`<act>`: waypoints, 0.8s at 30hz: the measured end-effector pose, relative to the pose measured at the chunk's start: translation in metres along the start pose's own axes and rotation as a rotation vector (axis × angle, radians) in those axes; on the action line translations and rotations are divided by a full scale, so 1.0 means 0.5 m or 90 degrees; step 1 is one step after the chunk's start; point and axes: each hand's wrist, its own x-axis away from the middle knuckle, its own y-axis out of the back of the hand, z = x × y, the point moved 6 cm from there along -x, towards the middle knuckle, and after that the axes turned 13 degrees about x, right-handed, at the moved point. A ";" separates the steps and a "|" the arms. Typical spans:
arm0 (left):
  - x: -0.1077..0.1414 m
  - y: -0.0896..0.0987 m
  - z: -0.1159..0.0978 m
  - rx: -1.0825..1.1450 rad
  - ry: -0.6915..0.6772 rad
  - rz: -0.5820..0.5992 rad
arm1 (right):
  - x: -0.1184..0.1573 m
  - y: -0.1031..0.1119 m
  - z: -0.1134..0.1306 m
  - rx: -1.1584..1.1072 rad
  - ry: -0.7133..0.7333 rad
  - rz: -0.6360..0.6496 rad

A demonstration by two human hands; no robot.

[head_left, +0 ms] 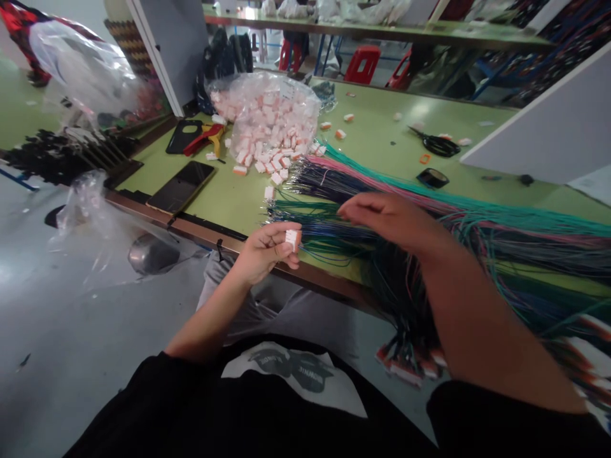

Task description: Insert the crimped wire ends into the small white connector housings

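In my left hand (267, 251), thumb and fingers pinch a small white-and-orange connector housing (293, 240) just over the table's front edge. My right hand (382, 215) hovers at the wire bundles, its fingers loosely stretched to the left and slightly bent. I see nothing held in it, though its fingertips are a little blurred. Beneath and beside it lie dark blue and green wires (324, 226) with bare metal tips at their left ends. Behind them run black, pink and teal wires (405, 191). A clear plastic bag (272, 105) spills many more white-and-orange housings onto the table.
On the green table (214, 197) lie a phone (182, 186), red-and-yellow pliers (205, 140), black scissors (436, 141) and several loose housings. Finished-looking wire bundles with connectors (405, 369) hang over the front edge. A white partition (539, 121) stands at right.
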 end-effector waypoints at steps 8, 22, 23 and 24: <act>-0.004 0.007 0.003 0.000 0.018 -0.031 | -0.061 -0.024 -0.105 0.424 -0.086 0.071; -0.001 0.010 0.005 -0.023 0.031 -0.042 | -0.094 -0.043 -0.141 0.469 -0.183 0.011; -0.001 0.010 0.005 -0.024 0.028 -0.041 | -0.094 -0.039 -0.144 0.441 -0.183 -0.012; -0.001 0.010 0.005 -0.022 0.025 -0.040 | -0.093 -0.032 -0.147 0.400 -0.190 -0.043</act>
